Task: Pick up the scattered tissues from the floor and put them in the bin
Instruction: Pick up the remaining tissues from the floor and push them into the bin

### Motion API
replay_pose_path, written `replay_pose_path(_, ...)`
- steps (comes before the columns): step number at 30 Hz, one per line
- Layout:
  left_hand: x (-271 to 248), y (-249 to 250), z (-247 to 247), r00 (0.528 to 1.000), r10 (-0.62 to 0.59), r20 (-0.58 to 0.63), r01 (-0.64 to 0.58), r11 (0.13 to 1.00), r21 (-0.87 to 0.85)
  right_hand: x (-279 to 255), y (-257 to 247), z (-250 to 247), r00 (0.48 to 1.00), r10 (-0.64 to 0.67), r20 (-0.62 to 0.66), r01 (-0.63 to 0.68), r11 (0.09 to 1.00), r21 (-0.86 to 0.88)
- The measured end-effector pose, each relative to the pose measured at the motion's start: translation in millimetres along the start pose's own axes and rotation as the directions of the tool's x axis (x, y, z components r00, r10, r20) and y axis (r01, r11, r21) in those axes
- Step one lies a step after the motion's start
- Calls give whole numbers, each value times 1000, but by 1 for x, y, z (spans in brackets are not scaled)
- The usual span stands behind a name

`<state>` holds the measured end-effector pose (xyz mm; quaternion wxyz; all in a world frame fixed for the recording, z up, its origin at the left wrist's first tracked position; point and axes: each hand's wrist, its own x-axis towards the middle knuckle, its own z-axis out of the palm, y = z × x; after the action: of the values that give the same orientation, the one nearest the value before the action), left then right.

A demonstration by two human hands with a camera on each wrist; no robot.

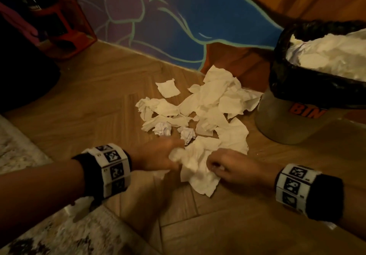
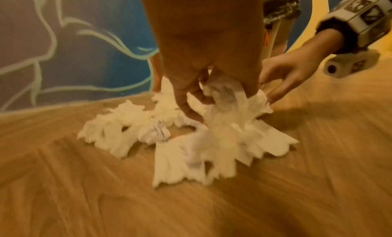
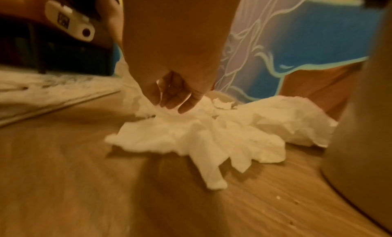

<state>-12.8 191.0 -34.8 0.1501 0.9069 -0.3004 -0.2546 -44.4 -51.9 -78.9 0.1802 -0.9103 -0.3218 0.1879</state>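
Note:
Several crumpled white tissues (image 1: 213,100) lie scattered on the wooden floor in front of the painted wall. The grey bin (image 1: 277,124), with a black liner and white tissues heaped inside, stands at the right. My left hand (image 1: 174,155) grips a bunched tissue (image 1: 194,161) at the near edge of the pile; its curled fingers (image 2: 191,100) hold the wad (image 2: 224,96) just above the floor. My right hand (image 1: 213,167) pinches the same tissue from the right, fingertips (image 3: 169,105) curled down into the paper (image 3: 191,136).
A pale patterned rug (image 1: 59,235) covers the floor at the lower left. A red crate (image 1: 65,26) stands at the back left against the mural wall (image 1: 158,17). The bin's wall (image 3: 364,123) rises close to my right hand.

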Motion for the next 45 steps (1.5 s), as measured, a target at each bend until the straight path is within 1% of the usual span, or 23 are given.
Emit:
replay_pose_path(2, 4, 9, -25, 982, 56, -179, -65, 997, -43, -9, -8, -30, 985, 60, -163, -32, 985, 172)
replay_pose_path(4, 9, 22, -52, 937, 64, -344, -100, 991, -90, -19, -16, -64, 925, 138, -353, -15, 944, 331)
replay_pose_path(6, 17, 38, -78, 882, 38, -470, -114, 984, -134, -28, -19, -96, 842, 271, -466, 30, 839, 543)
replay_pose_path(8, 26, 53, -98, 831, 18, -555, -143, 973, -182, -35, -18, -126, 754, 422, -504, 97, 686, 721)
replay_pose_path(10, 36, 71, -115, 785, 30, -619, -202, 957, -210, -44, -14, -154, 640, 529, -556, 142, 631, 763)
replay_pose_path(13, 51, 102, -137, 695, 88, -714, -306, 934, -182, -65, -3, -190, 489, 556, -673, 253, 648, 719)
replay_pose_path(15, 63, 122, -148, 633, 120, -765, -342, 930, -137, -83, 6, -209, 377, 554, -742, 265, 704, 659)
replay_pose_path(17, 76, 142, -158, 562, 120, -819, -372, 920, -121, -102, 17, -225, 232, 571, -787, 253, 746, 616)
replay_pose_path(20, 94, 174, -167, 448, 78, -891, -456, 877, -152, -131, 39, -243, -18, 577, -817, 168, 807, 566)
replay_pose_path(22, 103, 195, -170, 413, 55, -909, -506, 844, -179, -147, 53, -247, -136, 518, -845, 42, 855, 517)
replay_pose_path(23, 108, 205, -170, 413, 57, -909, -527, 829, -187, -153, 57, -246, -142, 471, -871, -46, 876, 481)
replay_pose_path(24, 113, 215, -170, 420, 67, -905, -550, 812, -196, -157, 60, -242, -109, 427, -898, -157, 885, 439)
replay_pose_path(25, 117, 224, -169, 434, 77, -897, -573, 792, -210, -160, 64, -237, -46, 400, -915, -276, 876, 397)
replay_pose_path(27, 127, 237, -164, 489, 100, -867, -603, 756, -253, -161, 71, -224, 141, 409, -902, -435, 844, 314)
replay_pose_path(30, 139, 245, -153, 566, 177, -805, -595, 764, -250, -160, 76, -210, 423, 434, -795, -526, 832, 175)
replay_pose_path(33, 150, 244, -136, 688, 220, -692, -541, 791, -285, -156, 77, -212, 571, 422, -704, -547, 835, 57)
replay_pose_path(35, 158, 238, -125, 786, 243, -568, -482, 817, -317, -154, 78, -215, 622, 407, -669, -561, 828, -17)
replay_pose_path(36, 161, 235, -120, 806, 247, -538, -449, 847, -284, -153, 79, -217, 618, 441, -651, -579, 815, 2)
replay_pose_path(38, 167, 228, -112, 796, 220, -564, -394, 896, -206, -154, 80, -220, 559, 552, -619, -584, 792, 179)
replay_pose_path(40, 170, 223, -106, 773, 133, -620, -311, 932, -187, -151, 79, -220, 524, 620, -584, -452, 783, 426)
replay_pose_path(42, 175, 220, -104, 761, 112, -639, -183, 982, -46, -148, 74, -219, 538, 612, -579, -253, 773, 582)
replay_pose_path(43, 176, 220, -104, 772, 115, -626, -131, 991, 20, -145, 70, -220, 555, 590, -587, -208, 781, 588)
replay_pose_path(45, 179, 217, -105, 803, 128, -582, -130, 991, 40, -138, 68, -221, 609, 526, -593, -244, 836, 491)
